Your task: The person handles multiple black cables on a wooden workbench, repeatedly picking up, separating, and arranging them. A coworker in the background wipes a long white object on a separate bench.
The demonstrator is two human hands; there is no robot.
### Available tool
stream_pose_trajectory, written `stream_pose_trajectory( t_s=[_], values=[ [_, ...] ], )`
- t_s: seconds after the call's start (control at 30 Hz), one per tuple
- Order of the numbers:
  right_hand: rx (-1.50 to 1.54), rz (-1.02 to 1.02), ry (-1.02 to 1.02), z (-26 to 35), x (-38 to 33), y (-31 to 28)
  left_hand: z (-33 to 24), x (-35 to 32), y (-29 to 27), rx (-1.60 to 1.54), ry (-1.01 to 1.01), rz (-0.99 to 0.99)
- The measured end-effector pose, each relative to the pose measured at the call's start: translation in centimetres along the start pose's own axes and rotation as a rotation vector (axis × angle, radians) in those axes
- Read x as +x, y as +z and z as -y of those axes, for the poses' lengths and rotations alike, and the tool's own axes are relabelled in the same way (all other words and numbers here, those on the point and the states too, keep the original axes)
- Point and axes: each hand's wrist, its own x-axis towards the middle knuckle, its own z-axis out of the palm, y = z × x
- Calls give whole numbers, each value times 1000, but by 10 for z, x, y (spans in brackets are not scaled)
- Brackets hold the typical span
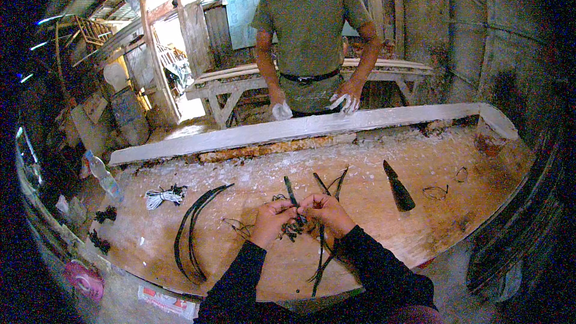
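Over the middle of the wooden table, my left hand and my right hand are close together. Their fingertips pinch a narrow dark strip, whose free end points away from me. Just beneath my fingers lies a tangle of small dark pieces, partly covered by the hands. More long dark strips cross under and beside my right hand. Left of my hands, several curved dark strips lie bowed on the wood. A thin dark loop rests next to my left wrist.
A dark tapered tool, knife-like, lies to the right near thin wire loops. Farther left are a white cord bundle, dark clumps and a plastic bottle. A long whitish beam spans the far edge; a person with white-covered hands stands behind.
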Motion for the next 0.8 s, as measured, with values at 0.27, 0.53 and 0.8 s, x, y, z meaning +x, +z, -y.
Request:
stream_pose_trajectory(
  t_s=[0.27, 0.53, 0.8],
  values=[
    [-88, -82, -17, -17, 9, -11, 1, 0, -1, -39, 14, 64],
    [-188, -110, 23, -22, 12, -18, 4, 2, -1, -83, -27, 57],
    [-298, -18, -59, -20, 13, -11, -4, -3, 0, -82, -33, 3]
  ],
)
